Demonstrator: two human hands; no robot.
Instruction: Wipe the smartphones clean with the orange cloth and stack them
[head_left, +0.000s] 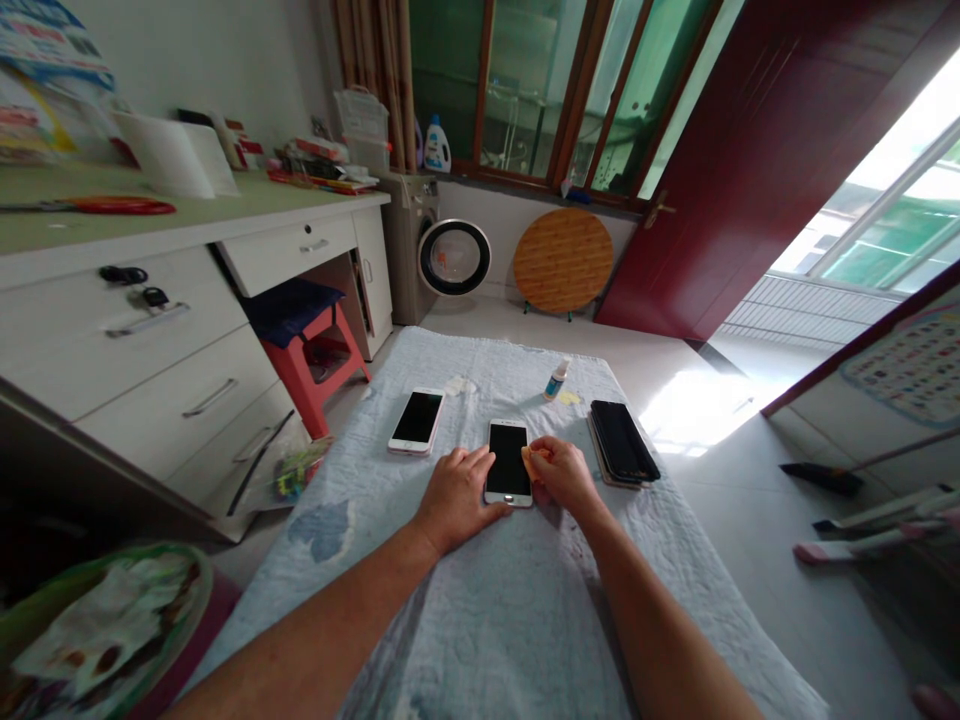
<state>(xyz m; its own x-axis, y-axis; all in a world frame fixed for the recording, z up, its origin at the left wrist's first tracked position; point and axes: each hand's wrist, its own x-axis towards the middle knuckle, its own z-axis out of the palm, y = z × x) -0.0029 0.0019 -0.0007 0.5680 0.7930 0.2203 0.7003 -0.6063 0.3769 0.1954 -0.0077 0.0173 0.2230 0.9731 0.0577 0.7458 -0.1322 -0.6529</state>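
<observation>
A white smartphone (508, 462) with a dark screen lies face up on the cloth-covered table (480, 620). My left hand (459, 498) rests along its left side, fingers stretched out and thumb at the bottom edge. My right hand (561, 474) pinches a small orange cloth (528, 462) against the phone's right edge. Further left lies another white phone (417, 420), screen up. To the right, a dark phone (624, 441) sits on top of another flat device. Behind them stands a small spray bottle (556, 379) with a white top.
A white desk (150, 300) with drawers runs along the left, a red stool (311, 350) beside it. A bin (210, 600) of rubbish stands at the lower left. Beyond the table are a washing machine (409, 240) with its door open and a round wooden board (564, 260).
</observation>
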